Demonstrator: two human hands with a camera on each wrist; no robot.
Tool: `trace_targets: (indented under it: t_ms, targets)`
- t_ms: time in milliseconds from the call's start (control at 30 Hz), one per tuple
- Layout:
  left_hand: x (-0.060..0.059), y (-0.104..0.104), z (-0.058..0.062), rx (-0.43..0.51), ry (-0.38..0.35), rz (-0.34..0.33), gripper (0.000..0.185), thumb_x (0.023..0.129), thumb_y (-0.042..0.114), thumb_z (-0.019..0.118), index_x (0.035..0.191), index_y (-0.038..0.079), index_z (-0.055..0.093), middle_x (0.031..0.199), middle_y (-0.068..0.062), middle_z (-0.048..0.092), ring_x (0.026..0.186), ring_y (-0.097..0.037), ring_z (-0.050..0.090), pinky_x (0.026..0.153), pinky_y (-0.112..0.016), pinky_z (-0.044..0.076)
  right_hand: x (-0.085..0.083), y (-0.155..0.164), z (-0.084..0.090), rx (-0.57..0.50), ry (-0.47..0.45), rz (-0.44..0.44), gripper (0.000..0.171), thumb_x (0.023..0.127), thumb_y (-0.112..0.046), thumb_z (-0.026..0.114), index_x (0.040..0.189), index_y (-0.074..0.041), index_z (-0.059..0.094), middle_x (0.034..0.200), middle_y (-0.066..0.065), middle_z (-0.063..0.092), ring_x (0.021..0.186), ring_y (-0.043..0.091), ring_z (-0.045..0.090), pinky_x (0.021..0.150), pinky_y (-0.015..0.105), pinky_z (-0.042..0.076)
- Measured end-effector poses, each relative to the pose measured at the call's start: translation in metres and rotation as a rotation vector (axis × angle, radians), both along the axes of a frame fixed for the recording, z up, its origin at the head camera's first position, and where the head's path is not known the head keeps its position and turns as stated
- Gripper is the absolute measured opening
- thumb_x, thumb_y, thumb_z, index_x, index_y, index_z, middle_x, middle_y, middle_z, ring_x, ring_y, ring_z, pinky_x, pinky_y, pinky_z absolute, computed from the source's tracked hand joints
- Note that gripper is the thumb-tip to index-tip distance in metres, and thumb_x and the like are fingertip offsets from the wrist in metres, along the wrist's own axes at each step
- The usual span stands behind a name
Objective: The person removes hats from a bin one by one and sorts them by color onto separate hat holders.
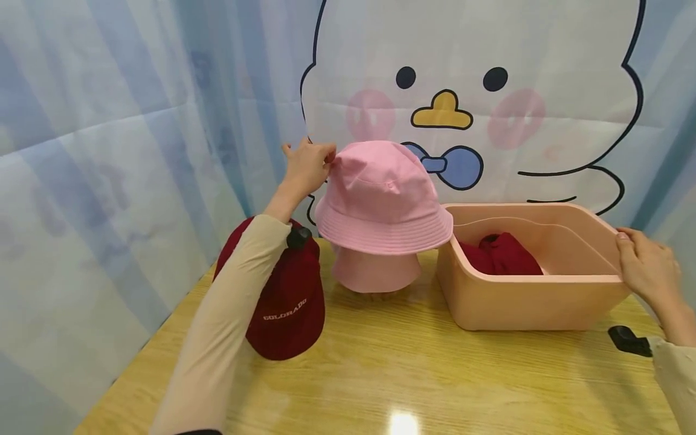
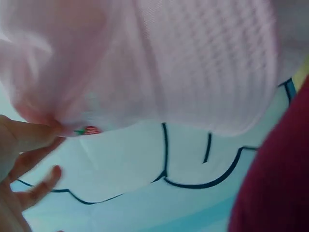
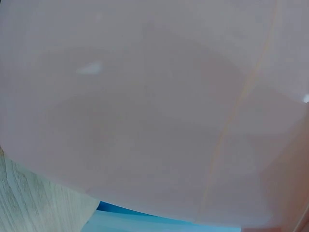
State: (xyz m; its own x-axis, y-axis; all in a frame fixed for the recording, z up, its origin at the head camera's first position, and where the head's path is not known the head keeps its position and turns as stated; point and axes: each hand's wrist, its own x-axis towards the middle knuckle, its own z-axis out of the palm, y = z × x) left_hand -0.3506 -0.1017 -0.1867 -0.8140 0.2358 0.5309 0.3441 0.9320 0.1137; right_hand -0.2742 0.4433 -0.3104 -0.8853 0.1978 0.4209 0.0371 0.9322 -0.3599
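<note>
My left hand (image 1: 308, 166) pinches the crown of a pink bucket hat (image 1: 386, 205) on its left side. The left wrist view shows thumb and fingertips on the pink cloth, beside a small red strawberry mark (image 2: 89, 130). Under that hat's stitched brim, a second pink brim-like piece (image 1: 375, 272) shows, its top hidden. At the right, my right hand (image 1: 649, 266) grips the right rim of a peach plastic bin (image 1: 535, 302), thumb over the edge. The bin's smooth wall (image 3: 145, 121) fills most of the right wrist view.
A dark red cap (image 1: 288, 314) lettered COLORADO stands at the left, partly behind my left forearm. Dark red cloth (image 1: 505, 254) lies inside the bin. Behind the wooden table (image 1: 380, 374) hangs a pale blue curtain (image 1: 109, 181) with a cartoon figure.
</note>
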Motion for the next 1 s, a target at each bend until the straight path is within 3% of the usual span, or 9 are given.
trace_targets:
  t_ms: [200,467,767,900,1000]
  targets:
    - [0.012,0.007,0.005,-0.064,-0.122,0.068,0.014,0.082,0.004,0.046,0.072,0.012,0.052,0.073,-0.005,0.056,0.084,-0.029,0.055,0.091,-0.069,0.017,0.002,0.002,0.001,0.007,0.01,0.003,0.056,0.097,-0.035,0.016,0.135,0.004,0.028,0.13,0.036,0.032,0.109,0.059,0.027,0.089,0.065,0.02]
    - [0.018,0.002,-0.006,-0.028,-0.187,0.15,0.011,0.082,0.007,0.049,0.072,0.011,0.053,0.075,-0.008,0.058,0.084,-0.033,0.056,0.094,-0.071,0.016,0.004,0.001,-0.003,0.007,0.001,0.018,0.056,0.097,-0.034,0.017,0.134,0.005,0.029,0.129,0.037,0.032,0.109,0.06,0.025,0.089,0.065,0.019]
    - [0.032,0.003,-0.01,0.058,-0.22,0.119,0.01,0.087,0.009,0.046,0.081,0.009,0.054,0.08,-0.009,0.059,0.083,-0.032,0.056,0.094,-0.071,0.018,0.002,0.002,-0.001,0.027,0.005,0.006,0.057,0.097,-0.035,0.017,0.134,0.006,0.029,0.127,0.038,0.034,0.107,0.06,0.028,0.088,0.065,0.022]
    - [0.045,0.004,-0.011,0.081,-0.249,0.09,0.009,0.088,0.017,0.051,0.09,0.01,0.055,0.086,-0.008,0.061,0.083,-0.029,0.056,0.093,-0.062,0.029,0.001,-0.001,0.001,0.032,0.058,0.004,0.053,0.096,-0.031,0.021,0.128,0.008,0.037,0.119,0.039,0.041,0.1,0.057,0.035,0.084,0.063,0.027]
    - [0.058,0.004,-0.014,0.085,-0.24,0.061,0.014,0.087,0.02,0.053,0.097,0.01,0.057,0.093,-0.007,0.063,0.082,-0.026,0.057,0.084,-0.05,0.041,0.001,-0.003,0.003,0.041,0.069,-0.031,0.053,0.095,-0.03,0.021,0.126,0.01,0.038,0.113,0.04,0.044,0.096,0.056,0.039,0.082,0.062,0.03]
